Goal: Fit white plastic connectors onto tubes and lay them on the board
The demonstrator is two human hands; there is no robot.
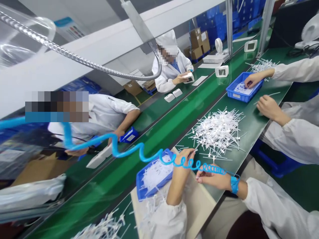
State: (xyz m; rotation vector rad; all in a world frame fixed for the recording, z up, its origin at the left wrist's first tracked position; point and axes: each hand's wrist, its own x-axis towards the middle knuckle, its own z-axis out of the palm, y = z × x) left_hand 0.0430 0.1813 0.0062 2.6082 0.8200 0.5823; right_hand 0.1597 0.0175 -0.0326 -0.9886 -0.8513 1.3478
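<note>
Lying within easy reach of both hands, a heap of white ties (pixel 216 131) is flanking a blue tray (pixel 156 192) on the table (pixel 251 121); the left hand (pixel 183 154) is apparently pinching a single tie (pixel 195 150), while a blue coil (pixel 214 169) is hiding whether the right hand's (pixel 216 181) grip is clamped

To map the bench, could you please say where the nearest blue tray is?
In the head view, the blue tray is below centre, left of the left hand.
</note>
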